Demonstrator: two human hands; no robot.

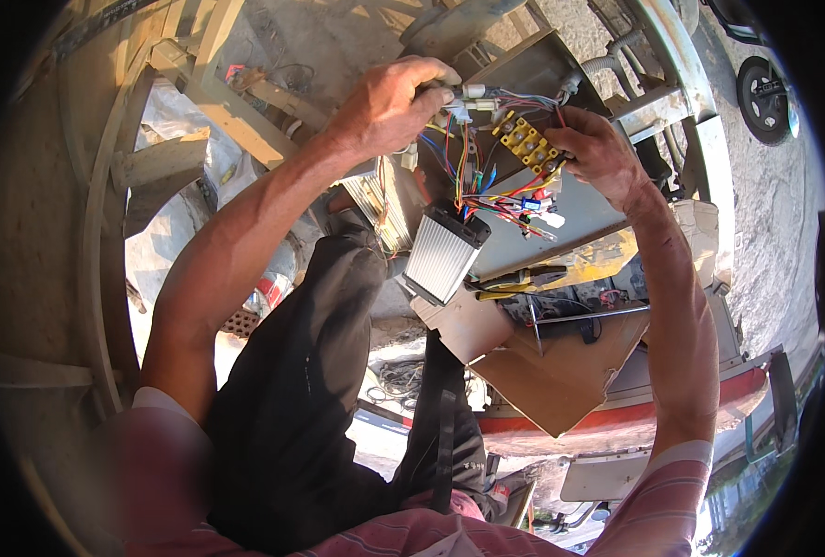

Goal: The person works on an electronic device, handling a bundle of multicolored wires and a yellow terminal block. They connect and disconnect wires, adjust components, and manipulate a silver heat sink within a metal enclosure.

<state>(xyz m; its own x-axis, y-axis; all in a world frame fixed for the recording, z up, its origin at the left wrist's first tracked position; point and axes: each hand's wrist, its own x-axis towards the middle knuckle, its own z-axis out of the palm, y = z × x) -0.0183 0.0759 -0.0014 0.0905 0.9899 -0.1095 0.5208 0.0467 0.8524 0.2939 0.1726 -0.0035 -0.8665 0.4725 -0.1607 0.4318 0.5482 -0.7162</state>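
My left hand (398, 104) is closed in a pinch at a white wire connector (474, 91), with its fingertips partly hiding what they grip. On the right, my right hand (603, 156) closes on the end of a yellow terminal block (526, 144) with metal screws; a red wire runs by its fingers. Between both hands spreads a bundle of coloured wires (473, 176) with several small plugs. The wires come out of a silver finned controller box (445, 257), which sits tilted below them by the edge of a grey metal compartment (524, 232).
A second finned metal box (384, 209) stands left of the controller. Cardboard (561, 371) and yellow-handled pliers (524, 278) lie nearer me. Wooden beams (236, 111) flank the left; a pale metal frame rail (709, 186) bounds the right. A wheel (765, 100) shows at far right.
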